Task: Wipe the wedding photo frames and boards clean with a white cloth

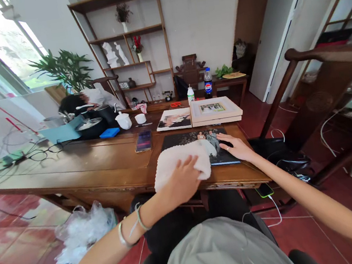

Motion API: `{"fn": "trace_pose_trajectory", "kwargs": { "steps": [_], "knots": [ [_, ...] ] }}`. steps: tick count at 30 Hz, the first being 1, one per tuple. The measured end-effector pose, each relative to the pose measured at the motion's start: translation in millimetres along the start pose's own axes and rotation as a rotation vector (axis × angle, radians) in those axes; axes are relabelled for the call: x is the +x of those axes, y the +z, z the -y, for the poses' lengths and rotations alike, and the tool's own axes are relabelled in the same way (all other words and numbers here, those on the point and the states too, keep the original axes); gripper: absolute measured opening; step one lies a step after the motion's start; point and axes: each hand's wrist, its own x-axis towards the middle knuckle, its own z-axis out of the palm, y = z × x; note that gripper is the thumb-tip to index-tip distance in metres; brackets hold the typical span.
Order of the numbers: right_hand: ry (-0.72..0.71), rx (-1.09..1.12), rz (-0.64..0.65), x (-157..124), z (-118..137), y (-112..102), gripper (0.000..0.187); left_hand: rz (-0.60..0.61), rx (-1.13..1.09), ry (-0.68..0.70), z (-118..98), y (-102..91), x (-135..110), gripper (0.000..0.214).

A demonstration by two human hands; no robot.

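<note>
My left hand (183, 178) lies over a white fluffy towel (167, 162), fingers bent into its surface. The towel covers the left part of a dark wedding photo panel (222, 156) showing a couple, flat at the table's front edge. On the panel's right side rests my right hand (236, 146), fingers stretched out and holding nothing. Just behind stand a stack of pale framed pictures (235, 113) and a smaller photo panel (175, 125). A phone (143, 141) lies to the left of the dark panel.
Farther back are orange scissors (176, 104), a white bottle (190, 95), a cola bottle (208, 84), a white teapot (123, 120), a cup (140, 118) and a blue box (109, 132). Glasses (46, 152) and cables lie left. Another person (102, 97) leans at the far side.
</note>
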Motion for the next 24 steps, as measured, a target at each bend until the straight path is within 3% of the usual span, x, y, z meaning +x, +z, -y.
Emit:
{"fn": "trace_pose_trajectory", "kwargs": {
  "steps": [2, 4, 11, 14, 18, 24],
  "knots": [
    [0.002, -0.003, -0.002, 0.3, -1.7, 0.6, 0.036, 0.009, -0.011, 0.026, -6.0, -5.2, -7.2, 0.025],
    [0.004, -0.006, -0.005, 0.5, -3.3, 1.5, 0.037, 0.018, -0.021, 0.015, 4.4, -3.7, 0.3, 0.027],
    [-0.005, 0.009, -0.021, -0.5, -2.0, 2.3, 0.036, -0.036, -0.028, -0.123, 98.4, 30.4, 80.1, 0.028],
    [-0.001, 0.013, -0.017, -0.5, -1.2, 1.5, 0.035, -0.065, -0.044, -0.197, 114.4, 39.2, 98.2, 0.030],
    [-0.001, 0.019, -0.015, -0.1, -1.8, 1.5, 0.035, -0.054, -0.023, -0.119, 90.9, 36.3, 86.5, 0.028],
    [-0.013, 0.020, -0.017, 0.4, -2.9, 2.1, 0.035, -0.011, -0.038, 0.130, 11.6, 11.1, 28.0, 0.028]
  ]
}}
